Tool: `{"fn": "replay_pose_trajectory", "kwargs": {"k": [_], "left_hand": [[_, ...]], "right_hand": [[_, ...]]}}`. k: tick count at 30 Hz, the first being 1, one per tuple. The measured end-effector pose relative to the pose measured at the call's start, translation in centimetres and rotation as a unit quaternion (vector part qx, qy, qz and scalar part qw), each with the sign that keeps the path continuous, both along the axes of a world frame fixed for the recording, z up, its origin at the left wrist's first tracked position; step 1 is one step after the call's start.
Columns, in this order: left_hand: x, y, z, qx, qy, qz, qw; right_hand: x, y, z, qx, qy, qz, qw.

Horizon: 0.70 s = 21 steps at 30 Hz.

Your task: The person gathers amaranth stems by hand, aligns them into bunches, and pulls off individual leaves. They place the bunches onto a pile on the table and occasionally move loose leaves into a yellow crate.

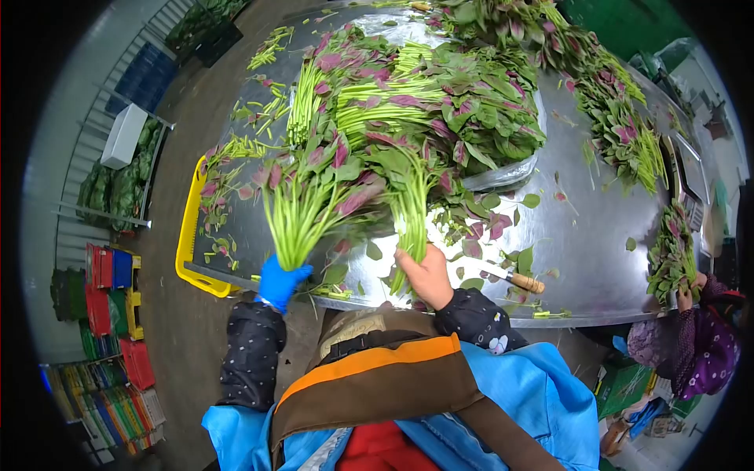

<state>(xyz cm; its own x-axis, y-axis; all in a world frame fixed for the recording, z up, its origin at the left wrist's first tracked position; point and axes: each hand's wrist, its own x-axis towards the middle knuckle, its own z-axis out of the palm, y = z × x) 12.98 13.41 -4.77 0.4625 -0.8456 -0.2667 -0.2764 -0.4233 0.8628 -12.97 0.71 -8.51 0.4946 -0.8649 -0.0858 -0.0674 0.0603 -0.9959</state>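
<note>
My left hand [281, 284], in a blue glove, is closed round the stem ends of a bunch of amaranth greens [298, 216], its green and purple leaves pointing away from me. A smaller amaranth bunch [410, 204] is in my bare right hand [428, 276], fingers wrapped round the lower stems. Just beyond both bunches rises a large pile of amaranth [385, 102], partly on a clear plastic bag [506, 174]. To the right of my right hand lies a knife with a wooden handle [526, 282], among loose leaves and cut stem pieces.
The metal table [581, 251] carries more amaranth [620, 125] along its far right side. A yellow crate [186, 243] stands at the left edge. At the right, a co-worker's hand [685, 298] holds another bunch near a scale-like device [689, 173].
</note>
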Motion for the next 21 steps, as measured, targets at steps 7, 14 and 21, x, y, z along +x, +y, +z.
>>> {"fn": "replay_pose_trajectory", "kwargs": {"k": [7,14,21], "left_hand": [[-8.7,-3.4,3.6,0.014,0.392,0.002,0.920],[-10.9,-2.6,-1.9,0.068,0.421,0.003,0.905],[-10.5,-3.2,-1.9,0.121,0.462,-0.096,0.873]], "right_hand": [[2.1,1.1,1.0,0.093,-0.037,0.090,0.991],[1.5,1.6,-1.2,0.047,0.006,0.114,0.992],[0.6,0.0,-0.7,0.075,-0.005,0.266,0.961]]}}
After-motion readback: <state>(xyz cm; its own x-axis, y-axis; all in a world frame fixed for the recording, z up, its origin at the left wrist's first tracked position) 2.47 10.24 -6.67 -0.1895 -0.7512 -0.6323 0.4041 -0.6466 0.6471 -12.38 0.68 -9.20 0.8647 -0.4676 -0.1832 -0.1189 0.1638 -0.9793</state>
